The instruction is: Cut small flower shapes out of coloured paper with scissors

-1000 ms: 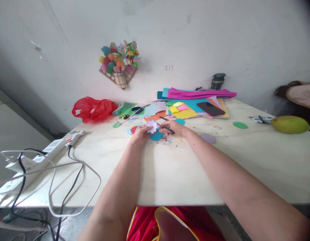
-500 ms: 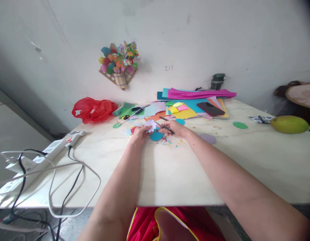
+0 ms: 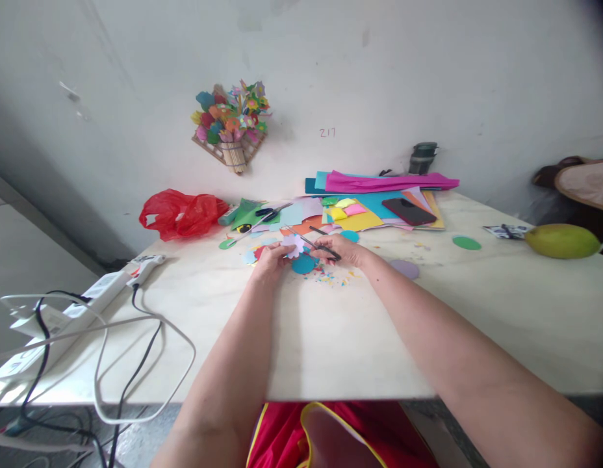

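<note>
Between its thumb and fingers, my left hand (image 3: 272, 259) pinches a pale lilac paper flower (image 3: 294, 245) with a scalloped edge. My right hand (image 3: 341, 250) is closed around the dark handles of a pair of scissors (image 3: 325, 251), whose blades point left at the flower's edge. Whether the blades touch the paper I cannot tell. Below the flower lies a blue paper circle (image 3: 303, 264). Small coloured paper scraps (image 3: 332, 278) are scattered on the table beneath my right hand. Another blue circle (image 3: 350, 236) lies just behind that hand.
Coloured paper sheets (image 3: 364, 218), a phone (image 3: 409, 212) and a second pair of scissors (image 3: 267, 212) lie at the back. A red plastic bag (image 3: 182, 213) is at the back left. Cables and a power strip (image 3: 94, 299) occupy the left edge. A green-yellow fruit (image 3: 562, 241) sits right.
Both hands stay in nearly the same place. The scissors in my right hand have turned very slightly; the flower remains pinched in my left hand.
</note>
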Available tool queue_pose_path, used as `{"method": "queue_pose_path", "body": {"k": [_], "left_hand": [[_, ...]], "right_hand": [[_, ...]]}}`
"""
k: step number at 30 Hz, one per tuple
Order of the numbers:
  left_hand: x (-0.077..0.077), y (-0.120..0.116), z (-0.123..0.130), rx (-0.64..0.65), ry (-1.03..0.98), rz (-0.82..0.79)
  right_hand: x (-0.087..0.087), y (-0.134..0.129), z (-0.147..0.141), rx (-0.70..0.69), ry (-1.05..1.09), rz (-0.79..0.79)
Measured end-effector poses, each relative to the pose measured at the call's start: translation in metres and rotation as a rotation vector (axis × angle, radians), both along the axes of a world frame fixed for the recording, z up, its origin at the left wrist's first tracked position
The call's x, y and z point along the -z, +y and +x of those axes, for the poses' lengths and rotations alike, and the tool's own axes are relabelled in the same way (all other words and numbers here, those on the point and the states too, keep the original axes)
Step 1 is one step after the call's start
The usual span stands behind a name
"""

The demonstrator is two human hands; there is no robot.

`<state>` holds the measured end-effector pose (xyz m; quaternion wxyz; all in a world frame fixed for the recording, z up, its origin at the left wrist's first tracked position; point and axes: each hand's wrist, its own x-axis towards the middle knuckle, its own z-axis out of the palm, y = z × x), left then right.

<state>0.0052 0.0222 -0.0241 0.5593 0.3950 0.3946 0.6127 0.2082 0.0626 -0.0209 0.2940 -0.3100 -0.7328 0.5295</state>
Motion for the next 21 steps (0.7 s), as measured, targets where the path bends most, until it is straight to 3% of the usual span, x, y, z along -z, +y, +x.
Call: {"method": "queue_pose_path", "body": {"k": [21], "left_hand": [[0.0,-0.001,-0.003,0.154,0.065,0.017]], "right_hand": [[-0.02,-0.016,0.008,-0.08,-0.075,-0.091]]}}
